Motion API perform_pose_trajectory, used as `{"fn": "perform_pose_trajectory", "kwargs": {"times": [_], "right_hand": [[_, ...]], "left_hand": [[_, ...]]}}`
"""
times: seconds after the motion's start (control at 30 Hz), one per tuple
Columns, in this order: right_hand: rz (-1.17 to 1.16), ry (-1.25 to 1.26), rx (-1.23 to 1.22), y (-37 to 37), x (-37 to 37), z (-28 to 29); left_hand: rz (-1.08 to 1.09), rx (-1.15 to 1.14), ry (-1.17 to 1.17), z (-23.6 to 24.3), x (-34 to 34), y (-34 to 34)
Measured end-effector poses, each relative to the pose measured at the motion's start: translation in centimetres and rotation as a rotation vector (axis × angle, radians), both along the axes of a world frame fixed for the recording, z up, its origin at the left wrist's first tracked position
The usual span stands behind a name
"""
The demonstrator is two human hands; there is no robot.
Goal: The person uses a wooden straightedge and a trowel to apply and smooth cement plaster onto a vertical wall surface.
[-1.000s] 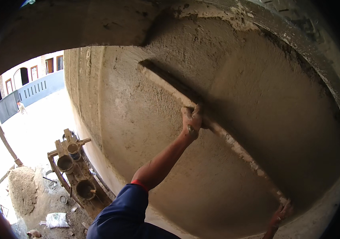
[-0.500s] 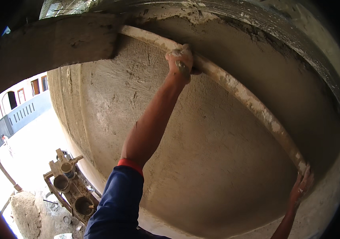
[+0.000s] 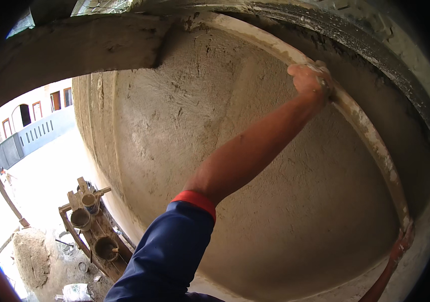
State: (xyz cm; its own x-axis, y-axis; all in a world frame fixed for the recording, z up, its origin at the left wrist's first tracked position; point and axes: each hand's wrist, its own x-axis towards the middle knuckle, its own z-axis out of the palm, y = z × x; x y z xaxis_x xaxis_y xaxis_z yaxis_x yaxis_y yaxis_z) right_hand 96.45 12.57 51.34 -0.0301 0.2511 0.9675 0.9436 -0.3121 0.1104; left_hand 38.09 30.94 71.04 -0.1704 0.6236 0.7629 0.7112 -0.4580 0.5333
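Note:
A long, pale straightedge, smeared with mortar, lies against the freshly plastered wall. It looks bowed in this wide view. My left hand, dirty with mortar, is closed around its upper middle part, with the arm stretched up across the wall. At its lower right end my right hand grips the edge, and some of those fingers are hard to see. The plaster below the straightedge is rough and streaked at the upper left, smoother lower down.
A plastered beam juts in at the upper left. Below left stands a wooden scaffold carrying several buckets, one a dark bucket with a tool handle in it. A sand heap lies beside it. A blue-grey fence runs outside.
The straightedge has moved up and to the right over the wall. Both hands have moved with it, the left one farther. The view has also shifted slightly.

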Motion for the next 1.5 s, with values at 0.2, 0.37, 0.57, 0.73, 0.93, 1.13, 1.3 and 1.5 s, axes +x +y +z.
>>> {"fn": "perform_pose_trajectory", "kwargs": {"times": [0.2, 0.37, 0.57, 0.73, 0.93, 1.13, 1.3, 1.5], "right_hand": [[-0.047, -0.106, 0.012, 0.5, 6.4, -1.0], [-0.009, -0.166, 0.021, -0.8, 11.3, -2.8], [-0.088, -0.08, 0.004, -2.6, 11.1, -6.0], [0.046, -0.167, 0.004, -2.6, 5.1, -9.0], [0.216, 0.063, -0.097, -5.2, -10.1, -10.4], [-0.166, -0.038, -0.264, 0.1, -17.0, -19.9], [-0.115, 0.193, -0.522, 2.3, -24.7, -21.4], [-0.056, 0.135, -0.317, 2.5, -24.5, -20.3]], "left_hand": [[-0.873, -0.175, -1.381, 0.3, 5.6, 0.1], [-0.849, -0.202, -1.245, 0.0, 7.3, -6.9], [-0.678, -0.122, -0.981, -4.0, 6.8, -7.7], [-0.679, -0.057, -0.996, -11.3, 1.9, -7.2], [-0.695, -0.049, -1.241, -21.6, -8.7, -7.9], [-0.504, -0.074, -1.457, -31.4, -19.4, -4.9], [-0.445, -0.156, -1.464, -35.9, -25.0, -1.7], [-0.485, -0.126, -1.439, -34.3, -23.7, -0.4]]}}
